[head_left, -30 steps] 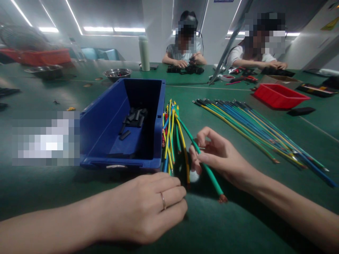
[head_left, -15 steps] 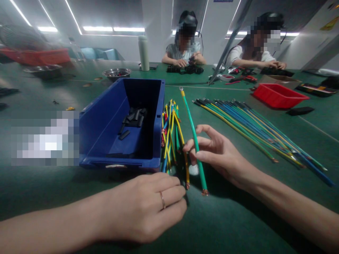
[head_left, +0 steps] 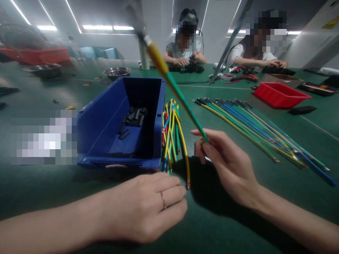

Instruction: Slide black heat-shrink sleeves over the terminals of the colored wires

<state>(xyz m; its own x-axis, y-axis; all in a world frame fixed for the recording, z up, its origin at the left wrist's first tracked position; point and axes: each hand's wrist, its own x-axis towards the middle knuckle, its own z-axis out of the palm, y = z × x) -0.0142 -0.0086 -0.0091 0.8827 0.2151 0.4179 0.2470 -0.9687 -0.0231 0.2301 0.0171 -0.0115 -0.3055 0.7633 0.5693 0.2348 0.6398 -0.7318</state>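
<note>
Right hand [head_left: 229, 160] pinching a raised green cable [head_left: 185, 105]
Left hand [head_left: 148, 206] apart, near the blue bin [head_left: 137, 163], fingertips hidden, hold unclear; the cable slants up above the table [head_left: 212, 233], likely light and springy, best held around mid-length

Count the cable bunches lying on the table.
2. The narrower bunch lies along the right side of the blue bin; the wider bunch fans out farther right, beyond the right hand. More could be hidden behind the bin.

No text is legible, the yellow wall sign [head_left: 331, 23] included.
</note>
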